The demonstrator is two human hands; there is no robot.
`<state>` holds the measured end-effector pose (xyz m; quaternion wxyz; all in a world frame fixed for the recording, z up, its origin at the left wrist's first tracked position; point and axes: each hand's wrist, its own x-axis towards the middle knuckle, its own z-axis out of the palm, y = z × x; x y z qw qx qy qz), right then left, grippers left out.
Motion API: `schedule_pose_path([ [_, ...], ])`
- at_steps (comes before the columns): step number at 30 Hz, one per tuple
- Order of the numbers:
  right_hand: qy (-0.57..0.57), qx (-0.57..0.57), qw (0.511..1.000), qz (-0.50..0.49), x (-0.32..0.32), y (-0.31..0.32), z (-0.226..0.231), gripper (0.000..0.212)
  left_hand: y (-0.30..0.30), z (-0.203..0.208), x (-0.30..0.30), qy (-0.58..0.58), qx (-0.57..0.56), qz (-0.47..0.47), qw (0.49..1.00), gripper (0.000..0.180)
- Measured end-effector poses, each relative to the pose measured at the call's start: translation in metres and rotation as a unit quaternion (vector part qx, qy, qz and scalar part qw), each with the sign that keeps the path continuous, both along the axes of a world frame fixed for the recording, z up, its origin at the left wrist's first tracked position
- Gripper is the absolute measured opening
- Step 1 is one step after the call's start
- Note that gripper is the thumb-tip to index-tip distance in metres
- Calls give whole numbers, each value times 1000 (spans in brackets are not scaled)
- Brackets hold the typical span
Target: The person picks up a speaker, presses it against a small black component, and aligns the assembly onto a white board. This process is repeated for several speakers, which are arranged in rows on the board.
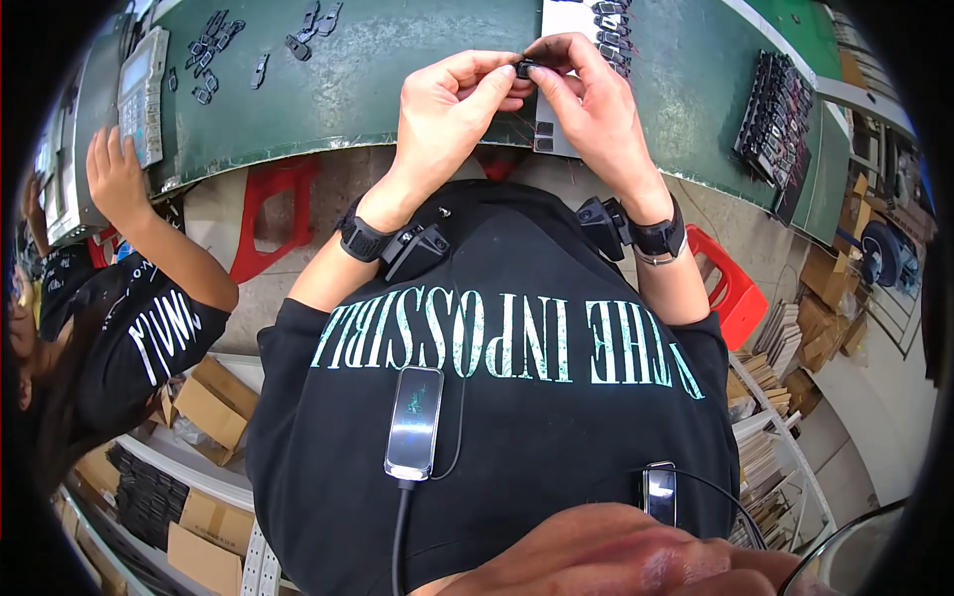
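A small black plastic part [524,69] is pinched between both my hands above the near edge of the green table. My left hand [449,114] has its thumb and forefinger closed on the part's left side. From the right, my right hand [594,109] grips it the same way, with the thumb below. The fingers cover most of the part, so its exact kind does not show. Just behind and beside my right hand lies a white sheet or board [568,18], with a row of small black parts [612,30] with thin wires along it.
Loose black parts [211,45] lie scattered on the green table [328,99] at left. A packed tray of black pieces [775,117] is at right. A co-worker's hand [117,179] rests by a white device [142,94]. Red stools [273,214] and cardboard boxes [214,402] stand around.
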<state>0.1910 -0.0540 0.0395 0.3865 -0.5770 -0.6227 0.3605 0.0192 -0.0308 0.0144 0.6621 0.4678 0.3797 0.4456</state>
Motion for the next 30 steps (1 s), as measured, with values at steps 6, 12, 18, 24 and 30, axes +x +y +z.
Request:
schedule_pose_path([
  [6, 45, -1, 999, 24, 12, 3, 0, 22, 20, -1, -10, 47, 1, -52, 998, 18],
  [12, -232, 108, 965, 51, 32, -15, 10, 27, 48, -9, -18, 45, -47, -32, 997, 22],
  [18, -282, 66, 931, 223, 43, -14, 11, 32, 70, -12, 22, 112, -5, -79, 990, 27],
  [24, -299, 174, 895, 283, 49, 10, 8, 27, 97, -12, 43, 213, 53, -87, 972, 28],
  [30, -256, 143, 887, 356, 44, 25, 9, 24, 96, -24, 43, 328, 183, 6, 927, 28],
])
